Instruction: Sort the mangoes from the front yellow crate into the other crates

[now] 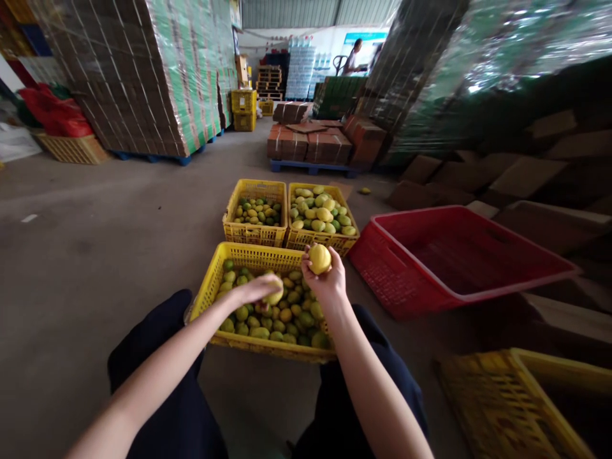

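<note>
A yellow lemon [320, 259] rests in the fingers of my right hand [329, 278], raised over the right part of the near yellow crate [203, 290]. My left hand [259, 290], a little blurred, is closed on another lemon [273, 292] above the middle of that crate. Beneath both hands lie many green and yellow lemons [261, 332]. Just behind stand two more yellow crates. The left one [255, 234] holds smaller, mostly green fruit [258, 211]; the right one [306, 240] is heaped with larger yellow and green lemons [321, 213].
A red crate [377, 274] stands on the right, with another yellow crate [482, 395] at the lower right. Flattened cardboard [306, 148] lies on a blue pallet [310, 167] ahead. Wrapped stacks [186, 70] rise on both sides. A person [352, 58] is far back.
</note>
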{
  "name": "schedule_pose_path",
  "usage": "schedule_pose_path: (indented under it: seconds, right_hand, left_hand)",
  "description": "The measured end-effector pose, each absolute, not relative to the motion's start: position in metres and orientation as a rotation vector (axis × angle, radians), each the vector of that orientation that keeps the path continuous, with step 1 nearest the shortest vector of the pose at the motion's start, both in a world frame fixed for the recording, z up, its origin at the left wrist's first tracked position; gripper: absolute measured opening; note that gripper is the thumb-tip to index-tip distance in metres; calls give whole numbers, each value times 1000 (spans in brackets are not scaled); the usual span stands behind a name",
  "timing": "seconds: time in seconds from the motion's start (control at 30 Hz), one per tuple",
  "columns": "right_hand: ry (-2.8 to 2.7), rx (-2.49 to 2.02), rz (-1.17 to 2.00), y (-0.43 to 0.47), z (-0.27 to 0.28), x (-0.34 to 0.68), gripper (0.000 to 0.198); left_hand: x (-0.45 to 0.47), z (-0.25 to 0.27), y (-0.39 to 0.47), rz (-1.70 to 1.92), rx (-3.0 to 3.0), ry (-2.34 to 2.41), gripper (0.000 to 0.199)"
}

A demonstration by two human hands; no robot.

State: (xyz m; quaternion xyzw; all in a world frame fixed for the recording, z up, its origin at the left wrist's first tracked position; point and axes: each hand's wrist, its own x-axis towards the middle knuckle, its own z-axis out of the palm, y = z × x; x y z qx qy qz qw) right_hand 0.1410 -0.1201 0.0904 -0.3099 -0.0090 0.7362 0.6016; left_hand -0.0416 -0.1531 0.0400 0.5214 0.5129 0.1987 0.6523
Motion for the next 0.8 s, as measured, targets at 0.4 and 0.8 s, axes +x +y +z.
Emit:
schedule_pose_path:
  seconds: [0.4, 0.8]
  right_hand:
    - [110, -827, 1693, -128, 100, 165, 19]
    - [74, -930, 1740, -132, 89, 153, 18]
  left_hand:
    - [-57, 27, -113, 709, 1117, 1339, 47]
    - [-39, 8, -125, 123, 1663, 1310, 41]
